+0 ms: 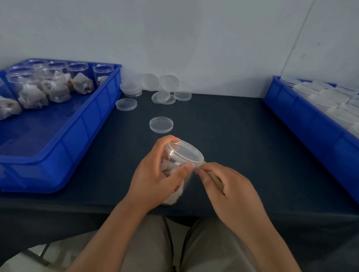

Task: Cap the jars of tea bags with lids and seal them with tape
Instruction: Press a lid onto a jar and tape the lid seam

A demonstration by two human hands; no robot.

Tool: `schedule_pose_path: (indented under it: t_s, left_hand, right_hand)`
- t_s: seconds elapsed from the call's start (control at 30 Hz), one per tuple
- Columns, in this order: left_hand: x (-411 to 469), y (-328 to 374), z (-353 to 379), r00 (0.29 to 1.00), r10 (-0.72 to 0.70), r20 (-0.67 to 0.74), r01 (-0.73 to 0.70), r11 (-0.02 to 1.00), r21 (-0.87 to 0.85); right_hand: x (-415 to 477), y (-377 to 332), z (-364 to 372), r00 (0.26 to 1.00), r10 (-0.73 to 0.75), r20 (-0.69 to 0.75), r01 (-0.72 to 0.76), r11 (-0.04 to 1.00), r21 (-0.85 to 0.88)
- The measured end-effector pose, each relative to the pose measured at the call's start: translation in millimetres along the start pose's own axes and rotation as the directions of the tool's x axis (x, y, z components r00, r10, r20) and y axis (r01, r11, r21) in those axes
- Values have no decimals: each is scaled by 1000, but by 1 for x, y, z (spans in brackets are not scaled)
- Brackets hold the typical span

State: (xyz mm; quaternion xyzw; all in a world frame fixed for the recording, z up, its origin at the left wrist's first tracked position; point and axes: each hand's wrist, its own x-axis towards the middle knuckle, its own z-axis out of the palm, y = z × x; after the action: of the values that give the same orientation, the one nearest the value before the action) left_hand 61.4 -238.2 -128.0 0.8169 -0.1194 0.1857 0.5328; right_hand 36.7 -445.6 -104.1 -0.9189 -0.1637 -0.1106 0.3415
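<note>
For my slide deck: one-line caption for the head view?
Left hand grips a lidded jar of tea bags while the right hand holds tape to its rim.

You wear light beige-grey trousers of thin, creased cloth, with a dark drawstring hanging down between the legs. Your left forearm and right forearm are bare along all their visible length.

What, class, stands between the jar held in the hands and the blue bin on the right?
Nothing visible does. The jar, gripped by the left hand with the right hand holding tape at its lid, has only bare dark table between it and the right bin. The loose lids lie farther back.
</note>
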Motion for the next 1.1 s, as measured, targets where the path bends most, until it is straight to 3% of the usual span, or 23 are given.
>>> schedule_pose_path:
  t_s: [0.1, 0.23, 0.47, 0.63, 0.8, 0.87, 0.97, 1.1]
  left_hand:
    - [7, 0, -4, 998, -48, 39, 50, 997, -58]
    - [15, 2, -9, 989, -73, 130, 92, 985, -144]
    - [26, 2, -15, 962, -126, 241, 169, 971, -167]
    - [25, -11, -19, 936, -175, 304, 271, 912, -309]
    - [26, -16, -17, 889, -199, 412, 366, 849, -381]
    - [29, -14, -17, 864, -246, 440, 408, 853, -324]
    - [36, -12, -19, 860, -273, 430, 362, 922, -139]
    - [33, -9, -25, 959, -169, 229, 177, 984, -14]
  right_hand:
    - [2, 6, -6, 996, -23, 85, 26, 999, -31]
    - [3, 13, -20, 965, -27, 259, 13, 998, 57]
    - [7, 26, -30, 973, 63, 224, -64, 998, -6]
    - [7, 26, -22, 977, 112, 181, -116, 993, 10]
    - [9, 21, -10, 982, 68, 174, -78, 996, 51]
    - [8, 18, -8, 985, 40, 170, -49, 998, 50]
    - [7, 13, -6, 989, 41, 143, -44, 999, 17]
    - [2, 12, -3, 995, 74, 74, -73, 997, -16]
